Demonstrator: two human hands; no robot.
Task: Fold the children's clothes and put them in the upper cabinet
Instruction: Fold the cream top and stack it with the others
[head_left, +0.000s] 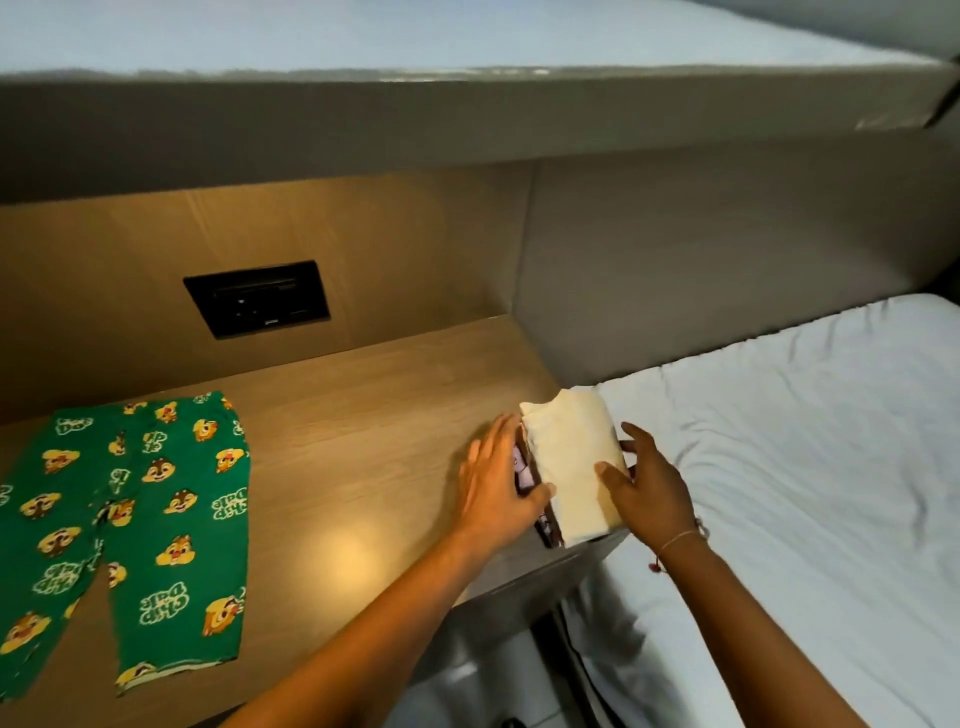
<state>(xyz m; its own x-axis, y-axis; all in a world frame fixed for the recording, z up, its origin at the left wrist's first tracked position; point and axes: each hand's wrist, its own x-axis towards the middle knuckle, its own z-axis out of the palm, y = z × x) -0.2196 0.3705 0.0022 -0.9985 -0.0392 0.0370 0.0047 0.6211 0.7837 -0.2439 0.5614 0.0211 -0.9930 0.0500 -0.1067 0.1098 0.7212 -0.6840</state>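
Note:
A small stack of folded clothes (571, 457), cream garment on top and darker purple pieces beneath, sits at the right end of the wooden table (363, 415), by its edge. My left hand (498, 478) presses against the stack's left side, thumb on the cream top. My right hand (644, 483) holds the stack's right side, thumb on top as well. Green children's trousers (130, 525) with a chipmunk print lie spread flat and unfolded at the table's left end.
A bed with a white sheet (805, 467) adjoins the table on the right. A black socket panel (257, 299) is set in the wooden back wall. A grey cabinet underside (467, 114) overhangs the table.

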